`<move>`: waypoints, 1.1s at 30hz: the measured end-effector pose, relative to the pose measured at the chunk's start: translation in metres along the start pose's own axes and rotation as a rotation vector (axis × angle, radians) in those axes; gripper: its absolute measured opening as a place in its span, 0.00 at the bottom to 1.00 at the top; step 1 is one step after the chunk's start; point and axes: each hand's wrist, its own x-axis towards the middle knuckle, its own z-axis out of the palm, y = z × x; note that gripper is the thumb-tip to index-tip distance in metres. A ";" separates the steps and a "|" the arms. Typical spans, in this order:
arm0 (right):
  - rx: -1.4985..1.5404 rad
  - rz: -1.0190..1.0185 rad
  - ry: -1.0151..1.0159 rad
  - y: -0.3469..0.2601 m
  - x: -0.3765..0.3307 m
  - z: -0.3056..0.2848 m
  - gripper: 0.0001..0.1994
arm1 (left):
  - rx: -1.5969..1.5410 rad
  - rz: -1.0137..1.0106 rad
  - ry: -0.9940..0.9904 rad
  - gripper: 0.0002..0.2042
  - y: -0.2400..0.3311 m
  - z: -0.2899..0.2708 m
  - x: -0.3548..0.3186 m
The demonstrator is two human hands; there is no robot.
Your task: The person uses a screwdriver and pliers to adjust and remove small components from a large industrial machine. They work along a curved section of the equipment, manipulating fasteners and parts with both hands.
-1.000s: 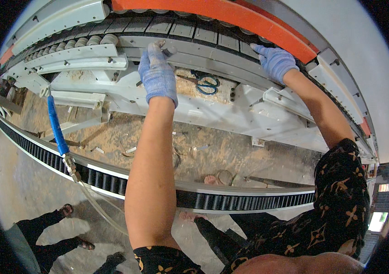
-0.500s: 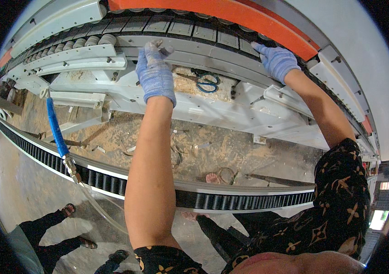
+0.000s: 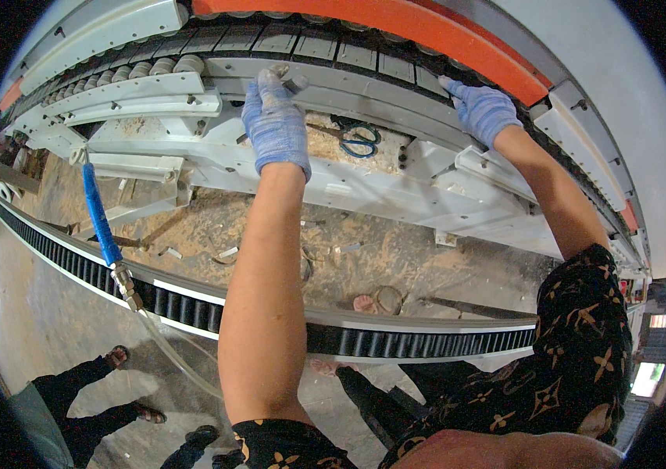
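Observation:
My left hand (image 3: 276, 125), in a blue-grey knitted glove with dirty fingertips, reaches to the near rail (image 3: 333, 92) of a machine. Its fingers are loosely bent and the thumb stands apart, with nothing visible between them. My right hand (image 3: 485, 113), gloved alike, lies farther right at the edge of the chain track (image 3: 356, 55). Its leading finger stretches onto the track's segmented pads, while the other fingers are partly hidden. A pair of scissors (image 3: 360, 141) with blue-green handles rests on a dusty ledge below the rail, between my hands.
An orange guard (image 3: 395, 31) runs above the track. Small rollers (image 3: 141, 70) line the left side. A blue air gun (image 3: 100, 211) hangs with its hose. Behind me curves a black roller conveyor (image 3: 184, 309); another person's legs (image 3: 75, 399) are at lower left.
The scene has shifted slightly to the right in the picture. Both hands keep nearly the same places on the machine, with little change in the fingers.

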 end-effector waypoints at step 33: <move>0.920 0.020 0.048 0.036 -0.054 0.039 0.20 | -0.129 0.057 -0.044 0.13 -0.019 0.001 0.009</move>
